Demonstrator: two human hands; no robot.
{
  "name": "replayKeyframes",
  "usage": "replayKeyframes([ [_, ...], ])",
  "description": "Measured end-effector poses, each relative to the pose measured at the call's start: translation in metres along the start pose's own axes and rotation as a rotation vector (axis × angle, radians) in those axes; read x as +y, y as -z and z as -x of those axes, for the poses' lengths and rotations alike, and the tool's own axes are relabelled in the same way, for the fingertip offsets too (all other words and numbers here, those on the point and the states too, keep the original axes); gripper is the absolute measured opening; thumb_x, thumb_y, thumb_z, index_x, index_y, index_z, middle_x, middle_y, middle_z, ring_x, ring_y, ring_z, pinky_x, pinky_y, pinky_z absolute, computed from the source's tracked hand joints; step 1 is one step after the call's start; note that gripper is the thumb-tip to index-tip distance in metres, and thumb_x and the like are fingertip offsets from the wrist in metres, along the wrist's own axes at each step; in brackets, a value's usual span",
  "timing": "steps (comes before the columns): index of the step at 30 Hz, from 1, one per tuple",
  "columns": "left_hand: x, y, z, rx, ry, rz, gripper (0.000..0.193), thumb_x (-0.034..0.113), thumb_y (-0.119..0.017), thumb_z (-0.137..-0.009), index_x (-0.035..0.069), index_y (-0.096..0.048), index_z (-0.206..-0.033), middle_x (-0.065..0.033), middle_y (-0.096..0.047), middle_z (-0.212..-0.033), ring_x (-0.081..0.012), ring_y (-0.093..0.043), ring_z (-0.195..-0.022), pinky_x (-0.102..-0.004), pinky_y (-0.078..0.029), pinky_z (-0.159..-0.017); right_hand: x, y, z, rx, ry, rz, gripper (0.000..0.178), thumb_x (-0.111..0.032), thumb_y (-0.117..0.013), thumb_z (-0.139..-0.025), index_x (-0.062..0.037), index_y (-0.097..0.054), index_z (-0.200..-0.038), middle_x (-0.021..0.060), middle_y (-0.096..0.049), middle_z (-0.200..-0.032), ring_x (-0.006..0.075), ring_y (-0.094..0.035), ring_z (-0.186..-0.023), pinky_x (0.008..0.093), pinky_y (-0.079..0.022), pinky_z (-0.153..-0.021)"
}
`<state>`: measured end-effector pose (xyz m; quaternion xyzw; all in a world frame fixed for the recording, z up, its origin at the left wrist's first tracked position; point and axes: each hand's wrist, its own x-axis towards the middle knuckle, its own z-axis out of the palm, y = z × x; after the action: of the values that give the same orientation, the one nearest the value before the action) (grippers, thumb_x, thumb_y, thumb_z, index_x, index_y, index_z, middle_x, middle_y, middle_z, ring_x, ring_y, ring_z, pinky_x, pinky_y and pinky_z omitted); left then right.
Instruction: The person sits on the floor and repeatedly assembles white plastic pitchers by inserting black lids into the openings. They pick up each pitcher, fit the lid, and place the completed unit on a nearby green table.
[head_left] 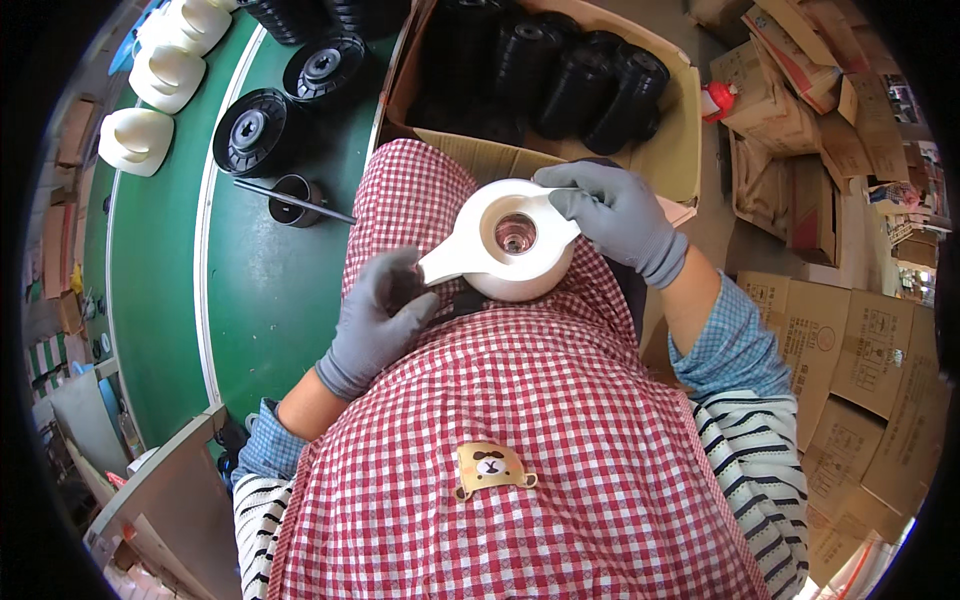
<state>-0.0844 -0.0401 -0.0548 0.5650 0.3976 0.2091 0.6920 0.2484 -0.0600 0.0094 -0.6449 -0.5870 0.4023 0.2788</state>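
Far L, white tops on green tabletop; next, 2 black round pcs, then black cup w/ rod across it. L hand, gray glove, is at spout tip of white pot; can't tell if its grip pinches. Pot's over checked apron, btwn hands. Beyond, open carton w/ black stacks. R hand has grip pinching pot's R side. Far R: stacked cartons.

Table left of jug; carton ahead; boxes right
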Motion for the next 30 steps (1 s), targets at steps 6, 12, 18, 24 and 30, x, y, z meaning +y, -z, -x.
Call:
replayKeyframes([
  [6, 0.046, -0.013, -0.035, -0.046, -0.195, 0.143, 0.085, 0.016, -0.074, -0.090, -0.001, -0.024, -0.157, -0.0193, -0.033, -0.159, -0.0278, -0.035, -0.145, -0.0376, -0.030, -0.118, -0.015, -0.008, 0.046, 0.233, -0.227, -0.672, 0.031, -0.010, -0.063, -0.097, 0.0029, -0.062, -0.125, 0.0080, -0.071, -0.095, 0.0111, -0.066, -0.072, 0.0242, -0.052, -0.052],
  [12, 0.081, -0.022, -0.114, -0.205, -0.202, -0.176, 0.097, 0.028, -0.078, -0.083, 0.000, -0.024, -0.158, -0.0198, -0.039, -0.154, -0.0270, -0.037, -0.143, -0.0357, -0.028, -0.118, -0.048, -0.081, 0.103, 0.124, 0.010, -0.944, 0.046, -0.011, -0.059, -0.101, -0.0030, -0.045, -0.144, 0.0154, -0.068, -0.114, 0.0225, -0.073, -0.091, 0.0318, -0.060, -0.074],
  [18, 0.121, -0.055, -0.147, -0.822, -0.013, 0.046, 0.102, -0.004, -0.076, -0.061, 0.002, -0.036, -0.155, -0.0098, -0.052, -0.146, -0.0188, -0.051, -0.128, -0.0328, -0.038, -0.112, -0.024, 0.004, 0.065, 0.686, 0.742, 0.185, 0.054, -0.021, -0.074, -0.088, -0.0013, -0.058, -0.136, 0.0224, -0.066, -0.119, 0.0363, -0.065, -0.110, 0.0417, -0.051, -0.095],
  [24, 0.124, -0.062, -0.131, -0.302, -0.198, -0.767, 0.050, 0.017, -0.080, -0.086, -0.004, -0.060, -0.126, -0.0092, -0.067, -0.120, -0.0165, -0.062, -0.111, -0.0336, -0.049, -0.100, 0.039, -0.030, 0.012, 0.505, 0.447, 0.234, 0.046, -0.027, -0.065, -0.094, -0.0027, -0.059, -0.133, 0.0222, -0.067, -0.116, 0.0404, -0.064, -0.106, 0.0462, -0.050, -0.092],
  [30, 0.073, -0.047, -0.105, -0.392, -0.083, -0.230, 0.073, 0.008, -0.067, -0.089, -0.005, -0.033, -0.153, -0.0191, -0.052, -0.143, -0.0252, -0.051, -0.132, -0.0329, -0.039, -0.112, 0.056, -0.022, -0.005, 0.281, 0.146, -0.015, 0.043, -0.042, -0.052, -0.103, -0.0038, -0.071, -0.110, 0.0210, -0.071, -0.097, 0.0407, -0.067, -0.092, 0.0446, -0.053, -0.080],
])
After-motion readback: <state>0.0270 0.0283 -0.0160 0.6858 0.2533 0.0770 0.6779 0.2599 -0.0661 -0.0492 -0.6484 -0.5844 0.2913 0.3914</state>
